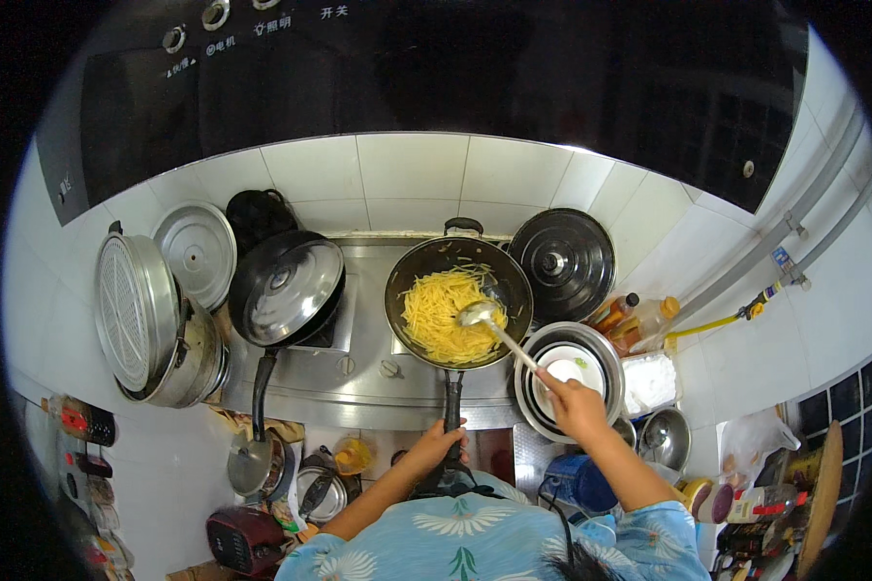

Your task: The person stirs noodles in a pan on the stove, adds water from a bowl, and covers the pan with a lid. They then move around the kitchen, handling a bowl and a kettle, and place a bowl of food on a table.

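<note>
A black wok [517, 279] sits over the right part of the steel stove, filled with thin yellow strips of food [443, 319], probably shredded potato, with a few green bits among them. My left hand [439, 447] is closed around the wok's black handle [453, 399]. In my right hand [574, 407] is the handle end of a metal ladle [477, 313]; its bowl rests on the right side of the yellow strips. Below my right hand stand stacked bowls [618, 363] with a white one inside.
A lidded frying pan [283, 290] stands on the left burner, its handle jutting forward. Steamer pots [189, 363] crowd the far left. Right of the wok are a black lid [562, 265], bottles [647, 316] and a white tray [650, 385]. A black range hood [436, 80] hangs above.
</note>
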`<state>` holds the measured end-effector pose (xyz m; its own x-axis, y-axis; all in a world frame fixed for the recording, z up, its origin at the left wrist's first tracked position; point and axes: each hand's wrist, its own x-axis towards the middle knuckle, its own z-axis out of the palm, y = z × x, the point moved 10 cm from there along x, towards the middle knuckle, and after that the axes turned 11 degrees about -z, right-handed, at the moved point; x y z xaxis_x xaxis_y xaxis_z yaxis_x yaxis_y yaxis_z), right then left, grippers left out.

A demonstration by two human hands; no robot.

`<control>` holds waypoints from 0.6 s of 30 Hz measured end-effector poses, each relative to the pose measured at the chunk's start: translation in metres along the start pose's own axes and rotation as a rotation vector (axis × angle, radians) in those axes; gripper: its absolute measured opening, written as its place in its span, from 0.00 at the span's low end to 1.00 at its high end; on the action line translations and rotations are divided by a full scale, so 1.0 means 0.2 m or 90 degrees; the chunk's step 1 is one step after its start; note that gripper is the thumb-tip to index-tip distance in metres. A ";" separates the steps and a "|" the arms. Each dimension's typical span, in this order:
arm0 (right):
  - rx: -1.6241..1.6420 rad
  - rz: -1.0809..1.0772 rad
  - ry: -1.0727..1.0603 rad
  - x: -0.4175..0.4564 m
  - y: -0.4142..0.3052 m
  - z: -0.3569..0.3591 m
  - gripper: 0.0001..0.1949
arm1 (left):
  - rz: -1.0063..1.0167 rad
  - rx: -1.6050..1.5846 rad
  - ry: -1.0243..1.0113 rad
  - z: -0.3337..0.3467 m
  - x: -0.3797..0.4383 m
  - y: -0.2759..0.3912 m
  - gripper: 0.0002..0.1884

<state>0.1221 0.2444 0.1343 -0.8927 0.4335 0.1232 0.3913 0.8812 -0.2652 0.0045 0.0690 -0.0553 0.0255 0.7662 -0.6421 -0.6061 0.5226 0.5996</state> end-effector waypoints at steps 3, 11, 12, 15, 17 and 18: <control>0.166 0.037 0.040 -0.05 0.04 -0.16 0.20 | -0.012 -0.032 -0.004 0.01 -0.03 0.02 0.21; 0.313 0.141 0.058 -0.04 0.09 0.10 0.20 | -0.005 -0.014 -0.025 -0.01 0.00 0.01 0.19; 0.375 0.114 0.137 -0.02 0.06 0.11 0.20 | 0.015 0.012 -0.012 -0.02 -0.02 0.02 0.18; 0.415 0.111 0.231 0.02 0.03 0.13 0.21 | 0.026 -0.021 -0.015 -0.08 0.01 -0.03 0.18; 0.281 0.200 0.122 0.06 0.02 0.22 0.22 | 0.014 -0.055 -0.034 -0.09 0.06 -0.10 0.19; 0.250 0.186 0.118 0.03 0.04 0.32 0.22 | 0.008 -0.054 -0.047 -0.07 0.09 -0.12 0.19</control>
<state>0.1057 0.2427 0.0716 -0.6897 0.7087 0.1483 0.4738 0.5967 -0.6477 0.0078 0.0650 -0.0873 0.0742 0.7993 -0.5963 -0.6717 0.4821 0.5625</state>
